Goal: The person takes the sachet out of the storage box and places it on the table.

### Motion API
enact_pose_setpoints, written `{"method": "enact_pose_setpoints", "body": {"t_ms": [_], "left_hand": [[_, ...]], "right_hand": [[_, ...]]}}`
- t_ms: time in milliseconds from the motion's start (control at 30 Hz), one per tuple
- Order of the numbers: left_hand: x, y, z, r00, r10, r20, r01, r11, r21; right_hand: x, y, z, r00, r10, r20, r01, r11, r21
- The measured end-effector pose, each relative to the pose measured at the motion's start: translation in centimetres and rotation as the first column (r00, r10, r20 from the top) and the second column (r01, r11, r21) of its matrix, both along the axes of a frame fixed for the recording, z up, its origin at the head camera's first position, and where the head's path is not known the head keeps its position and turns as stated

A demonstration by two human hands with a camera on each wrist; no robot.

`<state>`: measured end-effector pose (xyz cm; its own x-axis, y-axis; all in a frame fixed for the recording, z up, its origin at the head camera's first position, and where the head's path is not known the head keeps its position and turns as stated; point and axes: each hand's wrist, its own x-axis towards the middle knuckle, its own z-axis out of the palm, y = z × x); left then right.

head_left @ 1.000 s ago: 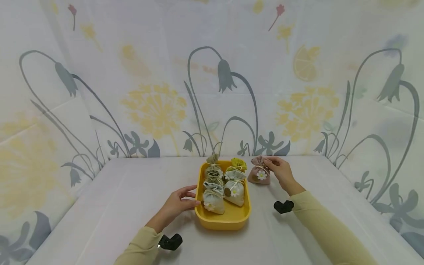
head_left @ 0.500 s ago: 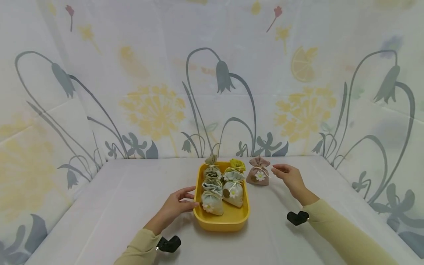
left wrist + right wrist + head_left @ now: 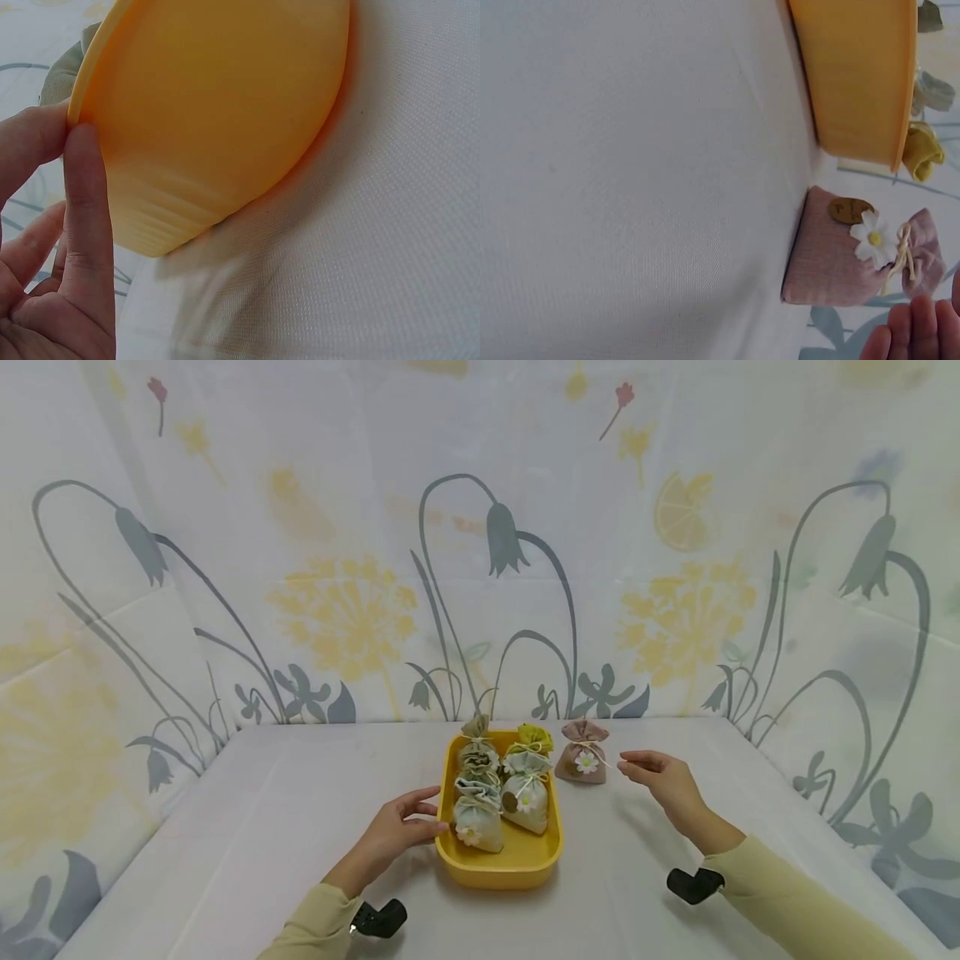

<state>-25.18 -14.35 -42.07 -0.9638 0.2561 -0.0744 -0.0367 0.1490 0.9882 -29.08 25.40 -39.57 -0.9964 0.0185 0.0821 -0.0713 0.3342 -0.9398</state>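
In the head view, my left hand [image 3: 397,831] is at the left side of a yellow plastic tub [image 3: 498,878]. The left wrist view shows thumb and finger pinching the tub's rim [image 3: 79,97]. Inside the tub stand several drawstring pouches: pale blue-grey pouches [image 3: 480,828] with white flowers, olive ones [image 3: 476,728] and a mustard-topped one [image 3: 534,735]. A dusty-pink pouch [image 3: 581,770], tied with cream cord and bearing a white flower and brown tag, stands upright right of the tub. Beside it hovers my right hand [image 3: 671,785], fingers extended, apart from the pouch and holding nothing.
A white cloth [image 3: 300,827] covers the table. Behind it rises a patterned curtain [image 3: 480,568] with grey bellflowers and yellow blooms. Black wrist cameras [image 3: 694,886] hang at both sleeves.
My right hand has let go of the pink pouch's gathered top and drawn away to the right and slightly nearer. The pouch stays standing, and the left hand keeps its place at the tub.
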Motion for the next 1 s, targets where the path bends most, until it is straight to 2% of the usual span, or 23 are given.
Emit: {"method": "enact_pose_setpoints", "body": {"t_ms": [433, 700, 1000], "left_hand": [[-0.2, -0.2, -0.3, 1.0, -0.005, -0.008, 0.005, 1.0, -0.005], [-0.2, -0.1, -0.3, 1.0, -0.008, -0.005, 0.008, 1.0, -0.001], [-0.1, 0.0, -0.1, 1.0, 0.007, 0.001, -0.007, 1.0, -0.016]], "right_hand": [[1.8, -1.3, 0.8, 0.997, 0.07, 0.011, -0.07, 0.997, -0.044], [2.0, -2.3, 1.4, 0.995, 0.098, 0.035, -0.098, 0.995, -0.017], [1.6, -3.5, 1.9, 0.984, 0.169, 0.061, -0.169, 0.986, -0.015]]}}
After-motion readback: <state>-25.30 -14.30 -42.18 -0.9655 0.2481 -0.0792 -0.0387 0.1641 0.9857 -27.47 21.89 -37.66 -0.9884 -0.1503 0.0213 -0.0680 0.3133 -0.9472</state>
